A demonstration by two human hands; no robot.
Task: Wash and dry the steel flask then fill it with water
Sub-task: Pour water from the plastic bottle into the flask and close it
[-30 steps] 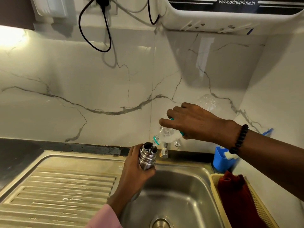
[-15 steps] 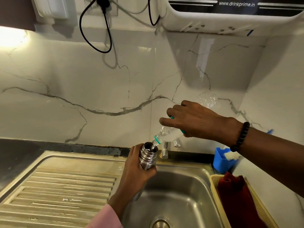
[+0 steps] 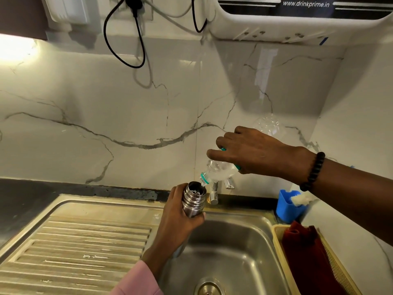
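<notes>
Above the steel sink basin [image 3: 238, 250], the left hand [image 3: 180, 218] gripped the steel flask [image 3: 194, 199], fingers and thumb curled round its lower body, with the ribbed neck and open mouth standing clear above the hand. The flask was held nearly upright, tipped slightly, over the basin's back left corner and just in front of the tap [image 3: 214, 191] at the basin's rear rim. The right hand [image 3: 253, 153] grasped a clear plastic bottle [image 3: 219, 171] from above, fingers wrapped over its middle, and held it tilted neck-down so that its teal-ringed mouth sat right at the flask's opening. Water showed inside the flask's mouth. The bottle's base rose behind the right hand against the marble wall [image 3: 127, 107] behind the basin. A black bead bracelet [image 3: 312, 171] circled the right wrist, and a pink sleeve [image 3: 136, 282] covered the left forearm.

Left of the basin lay the ribbed draining board [image 3: 74, 248]. To the basin's right, a yellow basket [image 3: 331, 265] held a dark red cloth [image 3: 306, 258], and behind that basket stood a blue holder [image 3: 287, 207] with something pale in it. High above the basin, a white water purifier [image 3: 297, 20] hung on the wall, and black cables [image 3: 127, 39] looped down beside it.
</notes>
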